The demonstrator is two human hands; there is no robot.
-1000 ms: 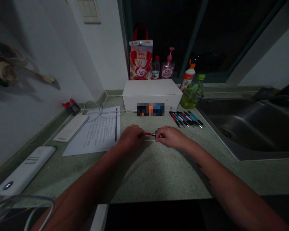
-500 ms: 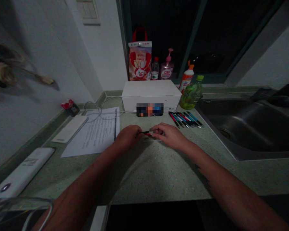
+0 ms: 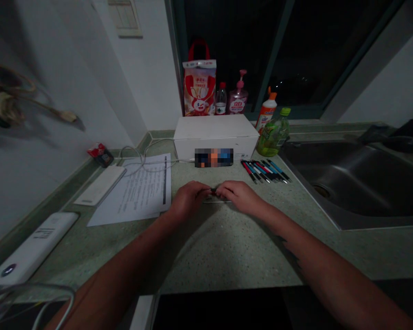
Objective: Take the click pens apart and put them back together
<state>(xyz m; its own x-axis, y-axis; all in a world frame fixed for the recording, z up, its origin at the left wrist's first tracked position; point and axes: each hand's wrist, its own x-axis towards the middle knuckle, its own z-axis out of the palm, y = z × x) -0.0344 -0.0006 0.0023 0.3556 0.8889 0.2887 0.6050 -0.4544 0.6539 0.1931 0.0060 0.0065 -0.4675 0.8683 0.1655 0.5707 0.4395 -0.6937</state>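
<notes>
My left hand (image 3: 188, 199) and my right hand (image 3: 238, 194) meet over the green speckled counter (image 3: 220, 247), fingers curled. Between their fingertips they pinch a small red and black pen (image 3: 213, 191), mostly hidden by the fingers. A thin pale part (image 3: 216, 201) lies on the counter just under the hands. A row of several pens (image 3: 265, 170), red, blue and black, lies to the right of the hands, in front of a white box (image 3: 216, 133).
A printed sheet (image 3: 137, 190) and a white flat device (image 3: 99, 184) lie to the left, a power bank (image 3: 29, 247) nearer left. Behind the box stand a red bag (image 3: 199, 87), bottles (image 3: 239, 97) and a green bottle (image 3: 274, 133). A steel sink (image 3: 358, 183) is on the right.
My hands have drawn closer together, so less of the red pen shows between them. The view shifted slightly.
</notes>
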